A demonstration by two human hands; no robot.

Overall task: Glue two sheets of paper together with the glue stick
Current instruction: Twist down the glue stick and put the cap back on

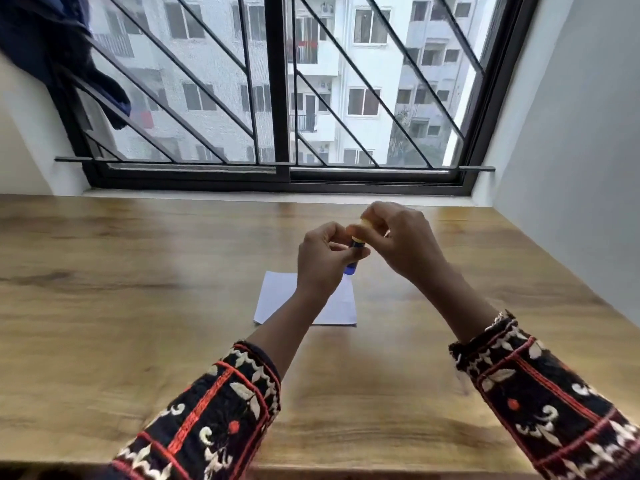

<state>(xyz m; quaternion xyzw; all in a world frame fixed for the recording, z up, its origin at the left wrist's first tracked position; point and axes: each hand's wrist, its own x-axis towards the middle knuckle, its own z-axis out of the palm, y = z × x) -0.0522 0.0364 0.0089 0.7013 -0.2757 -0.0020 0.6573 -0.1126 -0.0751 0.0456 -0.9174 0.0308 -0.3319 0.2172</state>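
A blue glue stick (354,258) is held upright above the table, a little over the paper. My left hand (323,258) grips its blue body. My right hand (398,237) pinches its yellow cap (363,224) at the top; whether the cap is on or off the body I cannot tell. White paper (277,296) lies flat on the wooden table (138,289) under my left wrist, which covers part of it. The sheets look stacked, so I cannot tell how many there are.
A barred window (277,98) rises behind the table's far edge. A dark blue cloth (62,46) hangs at the upper left. A white wall (571,133) borders the table on the right.
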